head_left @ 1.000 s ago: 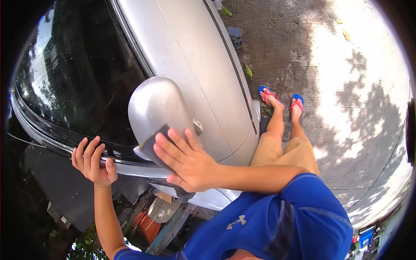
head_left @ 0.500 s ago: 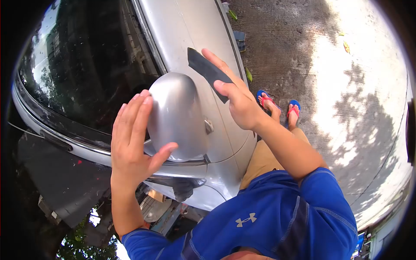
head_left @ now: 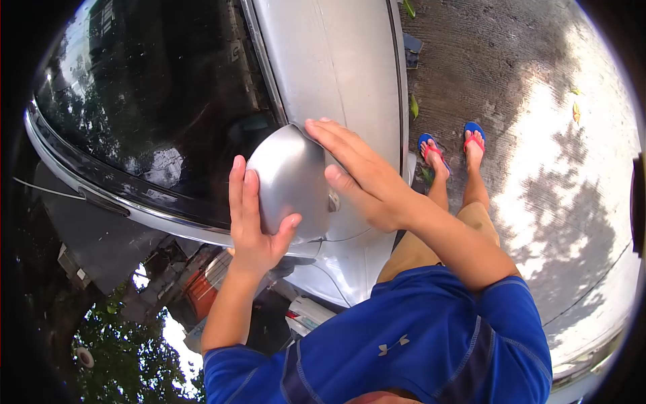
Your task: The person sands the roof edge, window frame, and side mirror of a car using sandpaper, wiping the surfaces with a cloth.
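A rounded silver side mirror (head_left: 286, 178) stands out from the silver car's side, its painted cover facing up. My left hand (head_left: 257, 232) holds its left edge, with the fingers along the glass side and the thumb over the cover. My right hand (head_left: 367, 178) lies slanted along the mirror's right edge, fingertips at its top. Under those fingers a thin dark edge of the sandpaper (head_left: 304, 132) shows; my palm and fingers hide the rest of the sheet.
A dark, reflective car window (head_left: 168, 101) fills the upper left. Silver bodywork (head_left: 336, 60) runs behind the mirror. My feet in blue and red flip-flops (head_left: 474, 138) stand on rough concrete (head_left: 464, 81), partly sunlit. A dark panel (head_left: 111, 229) and tree foliage lie at lower left.
My right hand has brought the sandpaper down against the mirror's right edge. My left hand has moved from beside the mirror to hold its edge. The view has shifted slightly.
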Available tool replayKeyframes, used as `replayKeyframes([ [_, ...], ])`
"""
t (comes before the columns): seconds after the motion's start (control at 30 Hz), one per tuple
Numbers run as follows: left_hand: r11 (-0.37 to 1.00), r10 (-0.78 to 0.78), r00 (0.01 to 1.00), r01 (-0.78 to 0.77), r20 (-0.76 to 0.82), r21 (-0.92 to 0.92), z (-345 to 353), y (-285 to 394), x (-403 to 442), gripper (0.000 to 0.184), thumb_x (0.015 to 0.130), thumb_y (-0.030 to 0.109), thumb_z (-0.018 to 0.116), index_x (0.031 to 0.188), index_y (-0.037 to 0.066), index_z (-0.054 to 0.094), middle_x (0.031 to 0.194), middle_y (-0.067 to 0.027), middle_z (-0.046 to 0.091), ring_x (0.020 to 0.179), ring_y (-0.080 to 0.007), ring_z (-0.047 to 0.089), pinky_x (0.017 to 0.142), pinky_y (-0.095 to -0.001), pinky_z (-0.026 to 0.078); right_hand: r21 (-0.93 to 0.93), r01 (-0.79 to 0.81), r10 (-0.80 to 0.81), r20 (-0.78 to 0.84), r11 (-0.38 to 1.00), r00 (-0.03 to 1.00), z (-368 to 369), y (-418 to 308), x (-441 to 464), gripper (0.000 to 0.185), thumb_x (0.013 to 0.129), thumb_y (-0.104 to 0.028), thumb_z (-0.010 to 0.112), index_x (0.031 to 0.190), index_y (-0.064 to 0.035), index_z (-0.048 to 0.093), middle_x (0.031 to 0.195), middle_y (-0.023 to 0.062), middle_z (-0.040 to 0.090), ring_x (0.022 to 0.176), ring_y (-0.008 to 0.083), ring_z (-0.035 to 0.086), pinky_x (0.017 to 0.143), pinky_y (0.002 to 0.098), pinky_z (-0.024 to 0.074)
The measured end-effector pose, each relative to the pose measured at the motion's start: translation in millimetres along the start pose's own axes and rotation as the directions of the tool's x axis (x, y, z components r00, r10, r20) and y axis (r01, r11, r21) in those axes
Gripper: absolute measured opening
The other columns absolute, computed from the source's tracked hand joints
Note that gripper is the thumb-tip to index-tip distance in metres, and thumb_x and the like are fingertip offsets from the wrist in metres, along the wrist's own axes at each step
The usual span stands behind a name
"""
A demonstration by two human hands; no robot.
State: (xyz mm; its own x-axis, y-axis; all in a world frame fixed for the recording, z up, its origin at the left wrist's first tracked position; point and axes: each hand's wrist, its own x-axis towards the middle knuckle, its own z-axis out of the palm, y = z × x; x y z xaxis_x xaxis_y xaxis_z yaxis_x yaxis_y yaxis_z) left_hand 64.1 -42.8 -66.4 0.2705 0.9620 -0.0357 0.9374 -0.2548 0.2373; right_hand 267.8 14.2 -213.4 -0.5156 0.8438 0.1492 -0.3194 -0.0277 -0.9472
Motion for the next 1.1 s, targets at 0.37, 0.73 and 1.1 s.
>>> replayKeyframes([
  [0.37,0.950,-0.299,0.946,0.283,-0.126,-0.132,27,1,-20,0.107,0.092,0.047,0.080,0.161,-0.017,0.028,0.156,-0.0403,0.047,0.147,-0.0524,0.049,0.121,-0.0548,0.040,-0.133,0.217,-0.196,0.154,0.967,0.968,20,-39,19,0.057,0.101,-0.023,0.057,0.154,-0.0037,0.054,0.159,0.0165,0.055,0.154,0.0355,0.045,0.131,0.0576,0.0159],
  [0.73,0.930,-0.365,0.930,0.366,-0.041,0.042,8,26,31,0.088,0.077,0.032,0.084,0.147,-0.008,0.050,0.153,-0.0328,0.054,0.148,-0.0556,0.045,0.122,-0.0649,0.035,0.799,-0.328,0.477,0.060,0.503,0.877,-65,14,49,0.054,0.103,-0.017,0.062,0.151,0.0041,0.052,0.141,0.0189,0.065,0.121,0.0285,0.070,0.111,0.0459,0.0514],
  [1.1,0.906,-0.408,0.905,0.418,-0.118,0.069,20,28,38,0.082,0.082,0.053,0.086,0.135,-0.004,0.060,0.143,-0.0306,0.063,0.140,-0.0563,0.053,0.118,-0.0665,0.040,0.622,-0.622,0.616,0.269,0.476,0.741,-16,17,84,0.023,0.096,-0.018,0.086,0.099,-0.0029,0.070,0.095,0.0012,0.067,0.080,0.0062,0.061,0.069,0.0232,0.0469],
])
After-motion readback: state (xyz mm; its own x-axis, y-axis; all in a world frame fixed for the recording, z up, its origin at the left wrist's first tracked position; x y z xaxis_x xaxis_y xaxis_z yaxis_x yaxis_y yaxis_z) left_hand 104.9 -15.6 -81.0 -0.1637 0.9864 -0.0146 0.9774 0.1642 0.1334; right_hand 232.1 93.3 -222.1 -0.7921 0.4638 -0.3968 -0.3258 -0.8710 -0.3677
